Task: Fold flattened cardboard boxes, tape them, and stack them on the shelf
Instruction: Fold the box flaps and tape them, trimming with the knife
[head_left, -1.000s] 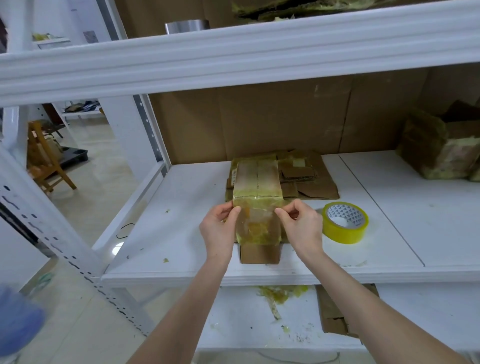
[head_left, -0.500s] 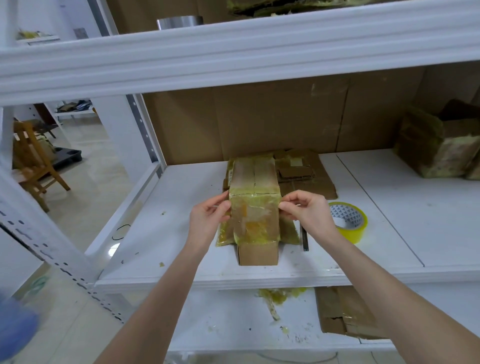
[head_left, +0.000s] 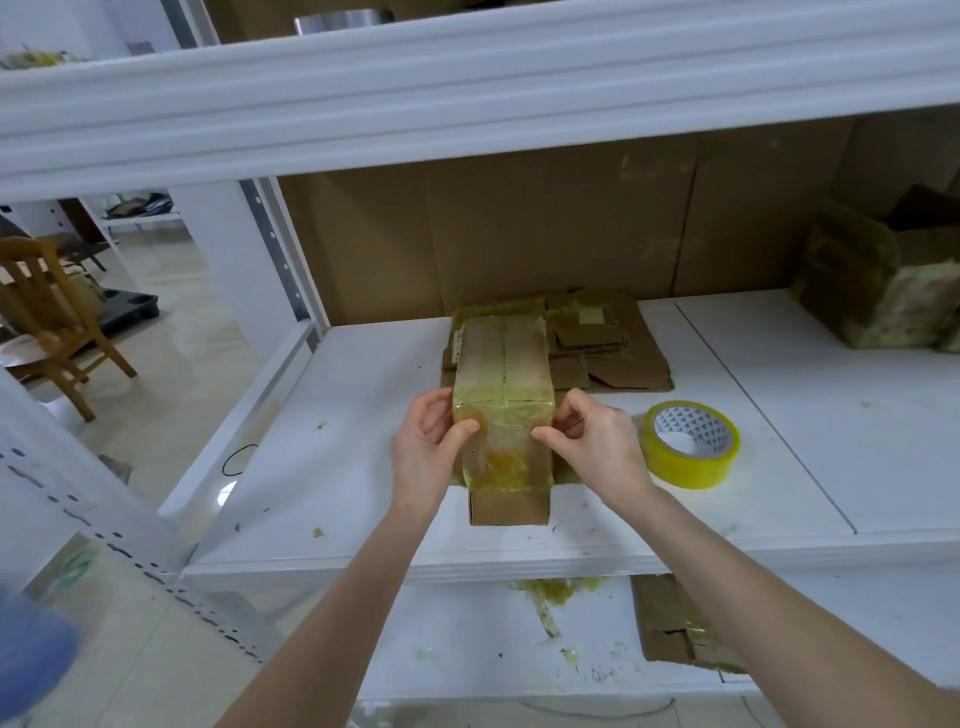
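Note:
A small folded cardboard box (head_left: 503, 364), wrapped in yellowish clear tape, lies on the white shelf (head_left: 337, 457) with its near end facing me. My left hand (head_left: 428, 452) grips its left side, thumb pressed on the taped end face. My right hand (head_left: 592, 441) holds the right side the same way, thumb on the tape. A roll of yellow tape (head_left: 691, 442) lies flat just right of my right hand. Flattened cardboard boxes (head_left: 613, 353) lie behind the folded box.
Taped finished boxes (head_left: 883, 280) stand at the far right of the shelf. Cardboard sheets line the shelf's back. The lower shelf holds a flat cardboard piece (head_left: 675, 629) and tape scraps (head_left: 545, 597). A wooden chair (head_left: 47, 317) stands on the floor to the left.
Both hands stay on the box's near end; their thumbs have shifted over the tape on the end face. The view has drifted slightly.

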